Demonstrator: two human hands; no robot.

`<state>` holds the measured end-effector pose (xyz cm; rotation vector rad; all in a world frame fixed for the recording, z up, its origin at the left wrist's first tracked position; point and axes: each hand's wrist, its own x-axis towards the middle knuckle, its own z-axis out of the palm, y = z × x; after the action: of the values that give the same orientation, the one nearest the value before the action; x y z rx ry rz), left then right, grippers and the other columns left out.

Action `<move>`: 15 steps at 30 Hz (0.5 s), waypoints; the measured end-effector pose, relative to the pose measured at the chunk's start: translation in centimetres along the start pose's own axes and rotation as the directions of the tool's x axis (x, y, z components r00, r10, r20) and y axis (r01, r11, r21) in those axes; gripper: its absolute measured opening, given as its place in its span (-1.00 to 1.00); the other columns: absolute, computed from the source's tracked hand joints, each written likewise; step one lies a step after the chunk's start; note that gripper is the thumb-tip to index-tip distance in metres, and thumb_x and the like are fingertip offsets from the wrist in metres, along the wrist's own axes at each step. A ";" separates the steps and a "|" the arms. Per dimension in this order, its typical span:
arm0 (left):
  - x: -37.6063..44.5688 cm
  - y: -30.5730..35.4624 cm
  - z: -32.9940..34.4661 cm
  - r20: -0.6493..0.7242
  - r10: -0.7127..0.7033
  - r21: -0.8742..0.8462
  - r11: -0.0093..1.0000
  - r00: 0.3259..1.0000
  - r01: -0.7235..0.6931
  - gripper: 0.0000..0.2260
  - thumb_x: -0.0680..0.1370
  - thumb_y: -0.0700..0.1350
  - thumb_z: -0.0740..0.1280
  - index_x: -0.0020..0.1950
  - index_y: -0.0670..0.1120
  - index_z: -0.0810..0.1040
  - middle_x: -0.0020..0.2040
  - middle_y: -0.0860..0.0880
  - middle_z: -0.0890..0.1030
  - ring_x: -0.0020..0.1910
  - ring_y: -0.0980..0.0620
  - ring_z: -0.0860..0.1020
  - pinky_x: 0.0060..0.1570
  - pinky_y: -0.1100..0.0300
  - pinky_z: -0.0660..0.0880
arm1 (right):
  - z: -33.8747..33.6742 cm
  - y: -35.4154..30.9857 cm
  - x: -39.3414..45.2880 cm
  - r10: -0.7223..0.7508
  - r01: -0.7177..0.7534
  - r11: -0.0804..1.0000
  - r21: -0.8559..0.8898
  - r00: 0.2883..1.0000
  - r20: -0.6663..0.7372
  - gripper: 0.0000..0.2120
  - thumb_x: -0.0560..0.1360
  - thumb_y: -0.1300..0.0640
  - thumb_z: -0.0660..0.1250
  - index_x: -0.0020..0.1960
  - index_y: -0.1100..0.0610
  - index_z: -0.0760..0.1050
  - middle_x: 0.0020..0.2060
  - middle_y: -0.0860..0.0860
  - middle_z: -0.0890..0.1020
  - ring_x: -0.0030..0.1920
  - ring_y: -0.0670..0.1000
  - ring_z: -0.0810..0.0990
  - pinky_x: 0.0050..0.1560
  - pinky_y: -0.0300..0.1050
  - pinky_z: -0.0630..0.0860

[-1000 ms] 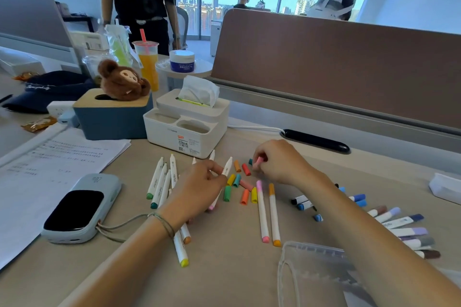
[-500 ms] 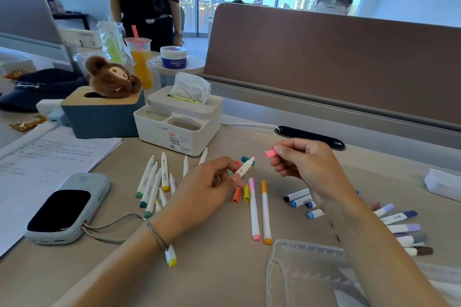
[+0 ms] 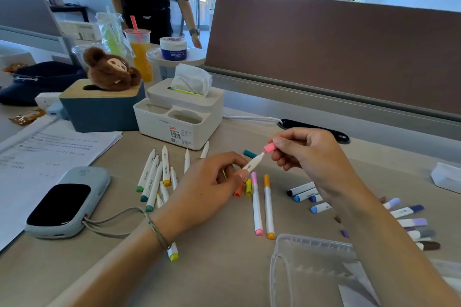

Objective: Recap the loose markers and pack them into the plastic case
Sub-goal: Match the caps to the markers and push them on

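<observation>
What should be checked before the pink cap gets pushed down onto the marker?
1. Marker held firmly: left hand pinches the white marker by its barrel. Ok.
2. Cap in hand: right hand holds the pink cap at its fingertips. Ok.
3. Cap lined up with the tip: cap sits at the marker's upper end, along its axis. Ok.
4. Cap fully seated: cannot tell.
5. Cap colour matches the ink: the tip is covered. Cannot tell.
6. Plastic case ready to receive: lies near the right forearm, looks open, no markers visible in it. Ok.
</observation>
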<state>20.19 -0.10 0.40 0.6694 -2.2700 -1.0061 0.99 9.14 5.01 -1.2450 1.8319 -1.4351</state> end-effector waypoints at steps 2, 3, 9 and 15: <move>0.0 0.1 0.1 -0.004 -0.008 0.006 1.000 1.000 0.008 -0.90 0.62 0.02 0.31 0.10 0.14 0.60 -0.25 0.08 0.64 -0.34 0.09 0.59 -0.19 0.17 0.57 | 0.2 -0.1 -0.1 -0.016 0.016 1.000 -0.019 1.000 0.021 -0.84 0.61 0.22 0.35 -0.04 0.15 0.72 -0.28 0.06 0.73 -0.28 -0.04 0.66 -0.21 -0.21 0.63; 0.0 0.1 0.2 -0.006 -0.014 0.007 1.000 1.000 0.014 -0.90 0.61 0.02 0.32 0.10 0.14 0.59 -0.25 0.08 0.65 -0.34 0.11 0.59 -0.20 0.23 0.56 | 0.3 0.0 -0.2 -0.029 0.030 0.999 -0.037 0.999 0.032 -0.84 0.61 0.22 0.36 -0.03 0.14 0.72 -0.27 0.05 0.73 -0.27 -0.04 0.66 -0.20 -0.20 0.64; -0.1 0.8 0.8 -0.054 -0.197 -0.233 0.956 0.979 0.180 -0.81 0.47 -0.08 0.52 0.03 -0.04 0.60 -0.28 -0.05 0.70 -0.32 0.00 0.69 -0.24 0.13 0.65 | 2.2 0.3 -0.8 -0.033 0.037 0.999 -0.038 0.993 0.114 -0.66 0.55 0.26 0.43 0.30 0.05 0.62 -0.18 0.01 0.77 -0.16 0.00 0.76 0.00 0.00 0.70; -0.1 0.8 1.1 -0.076 -0.236 -0.385 0.903 0.969 0.190 -0.67 0.40 -0.31 0.55 -0.10 -0.15 0.41 -0.29 -0.16 0.69 -0.27 -0.20 0.69 -0.16 -0.05 0.67 | 5.0 0.7 -1.5 -0.071 0.073 0.989 -0.126 0.997 0.018 -0.34 0.43 0.31 0.55 0.41 -0.12 0.48 -0.26 -0.08 0.73 -0.19 -0.14 0.72 -0.15 -0.35 0.61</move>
<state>19.35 0.96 0.38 0.7968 -1.8524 -1.4186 5.52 8.04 2.55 -1.3923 1.9120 -1.3629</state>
